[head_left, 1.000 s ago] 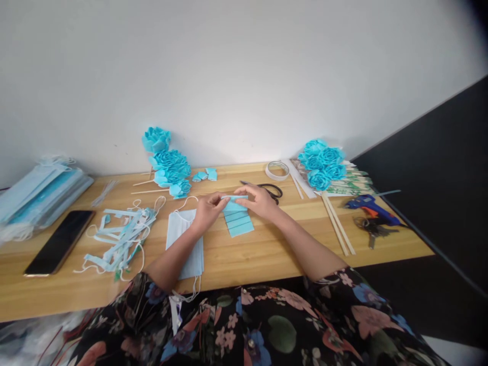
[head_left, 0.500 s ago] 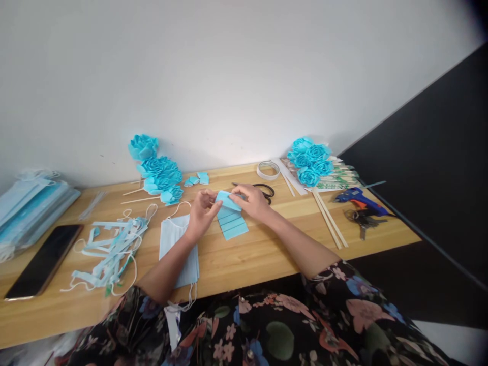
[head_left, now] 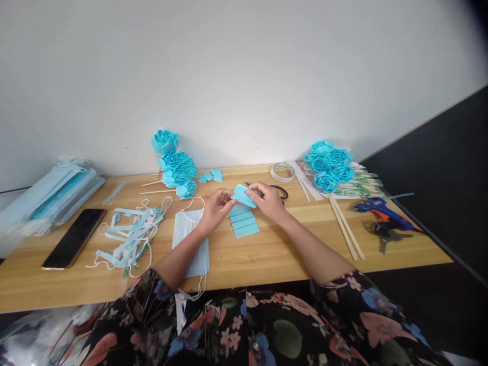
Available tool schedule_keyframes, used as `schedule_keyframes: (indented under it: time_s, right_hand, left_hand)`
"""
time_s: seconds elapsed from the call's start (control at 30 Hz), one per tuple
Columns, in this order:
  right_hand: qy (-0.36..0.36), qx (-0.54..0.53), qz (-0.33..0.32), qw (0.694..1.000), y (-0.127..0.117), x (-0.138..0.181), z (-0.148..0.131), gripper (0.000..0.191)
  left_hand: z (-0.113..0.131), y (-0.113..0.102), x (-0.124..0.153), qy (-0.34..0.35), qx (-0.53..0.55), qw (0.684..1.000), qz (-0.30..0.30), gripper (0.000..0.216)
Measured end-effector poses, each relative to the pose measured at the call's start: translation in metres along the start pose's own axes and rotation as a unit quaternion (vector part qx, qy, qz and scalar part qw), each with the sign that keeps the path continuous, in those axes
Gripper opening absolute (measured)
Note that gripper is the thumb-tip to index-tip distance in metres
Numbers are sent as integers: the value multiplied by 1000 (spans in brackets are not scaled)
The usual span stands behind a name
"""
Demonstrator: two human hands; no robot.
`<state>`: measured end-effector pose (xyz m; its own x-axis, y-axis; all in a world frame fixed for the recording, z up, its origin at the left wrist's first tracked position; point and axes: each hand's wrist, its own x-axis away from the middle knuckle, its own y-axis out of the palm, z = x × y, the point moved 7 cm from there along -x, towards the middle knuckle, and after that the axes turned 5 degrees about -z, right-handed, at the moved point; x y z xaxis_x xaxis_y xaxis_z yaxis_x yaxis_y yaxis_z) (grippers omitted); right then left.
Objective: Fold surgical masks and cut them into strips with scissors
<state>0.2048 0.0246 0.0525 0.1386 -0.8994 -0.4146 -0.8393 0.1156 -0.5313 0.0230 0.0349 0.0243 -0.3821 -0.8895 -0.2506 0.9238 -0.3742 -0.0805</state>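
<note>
Between my two hands is a small light-blue piece of mask fabric [head_left: 244, 195]. My left hand [head_left: 219, 207] pinches its left edge with thumb and fingertips. On the other side, my right hand [head_left: 268, 201] grips the right edge, the thumb lying on top. Under the piece, a pleated blue mask panel [head_left: 244, 225] lies flat on the table, its upper end hidden. Black-handled scissors [head_left: 282, 192] rest behind my right hand, partly covered by it. Whole face masks [head_left: 190, 249] lie stacked beneath my left forearm.
At the back stand blue fabric flowers [head_left: 177, 168] on sticks, with small folded pieces [head_left: 210, 176] beside them. A tape roll [head_left: 282, 172], a glue gun [head_left: 383, 211], keys [head_left: 383, 235] and wooden sticks [head_left: 346, 226] are on the right. Cut strips [head_left: 131, 239] and a phone [head_left: 74, 239] lie left.
The view has shifted, so the scene sits farther right. The fabric piece, flat-topped before, now has a rounded upper edge in my fingers. Both hands still hold it.
</note>
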Motion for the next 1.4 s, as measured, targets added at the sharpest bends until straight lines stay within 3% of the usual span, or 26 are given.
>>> schedule_keyframes:
  time_s: [0.23,0.47,0.6,0.87,1.1,1.4]
  right_hand:
    - [1,0,-2,1000,0,0,-2,22]
    - [-9,-4,-24,1000,5,1,-5,22]
    - [-6,-1,-32,999,7,2,-6,22]
    - [-37,32,-33,998,2,1,-9,22]
    - [-47,20,-10,999,-1,1,-12,23]
    - [-49,-7,-9,999,2,4,-13,19]
  left_hand:
    - [3,3,1,2,-3,1000,-6,41]
    - [7,11,0,19,-108,991,-80,32]
    - [8,12,2,42,-154,983,-90,27]
    - [6,18,2,59,-161,977,-124,27]
    - [18,17,0,57,-126,985,-102,25]
    - [13,13,1,42,-117,990,-70,31]
